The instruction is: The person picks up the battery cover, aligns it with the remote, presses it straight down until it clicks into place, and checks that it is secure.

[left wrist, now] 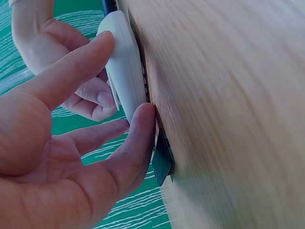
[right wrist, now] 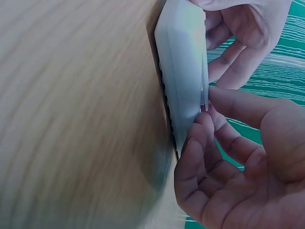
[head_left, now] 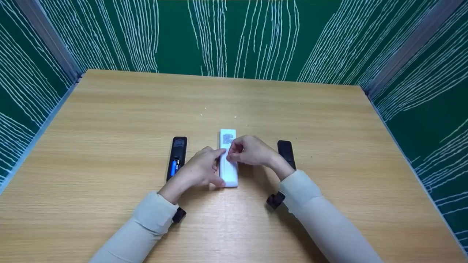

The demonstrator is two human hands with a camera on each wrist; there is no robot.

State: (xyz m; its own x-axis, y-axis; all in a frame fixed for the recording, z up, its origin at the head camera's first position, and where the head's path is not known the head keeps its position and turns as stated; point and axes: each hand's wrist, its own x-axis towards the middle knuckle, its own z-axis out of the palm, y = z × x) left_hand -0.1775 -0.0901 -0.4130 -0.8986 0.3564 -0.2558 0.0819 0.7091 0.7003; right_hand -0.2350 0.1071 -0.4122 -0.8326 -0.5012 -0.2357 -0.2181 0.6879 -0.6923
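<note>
A white remote control (head_left: 229, 173) lies with its buttons down on the wooden table, its printed label upward. My left hand (head_left: 200, 167) grips it from the left, with the thumb at the near end and fingers along the side and back. In the right wrist view, the thin battery cover (right wrist: 205, 78) stands slightly raised off the remote's back. My right hand (head_left: 252, 150) pinches that cover's edge between thumb and fingers; other fingers rest against the remote's side. The battery compartment beneath the cover is hidden.
Left of my left hand lies a black remote (head_left: 179, 146) with its battery bay uncovered and a blue battery (head_left: 174, 167) showing. Another black remote (head_left: 286, 150) lies at the right, partly behind my right wrist. Small white specks dot the table (head_left: 146, 98) farther back.
</note>
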